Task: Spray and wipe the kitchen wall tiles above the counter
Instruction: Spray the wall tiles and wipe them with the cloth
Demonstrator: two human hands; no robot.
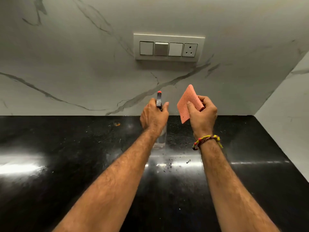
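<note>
My left hand (153,115) grips the neck of a clear spray bottle (161,137) with a dark trigger head and a red nozzle tip, which points at the white marble-look wall tiles (75,67). The bottle's clear body shows below my wrist, over the black counter (66,148). My right hand (202,113) holds a folded pink cloth (188,102) upright, pinched between thumb and curled fingers, just short of the wall.
A switch plate (168,46) with three switches and a socket sits on the wall above my hands. A side wall (287,106) closes the corner on the right. Water droplets (170,164) and an orange crumb (117,124) lie on the glossy counter.
</note>
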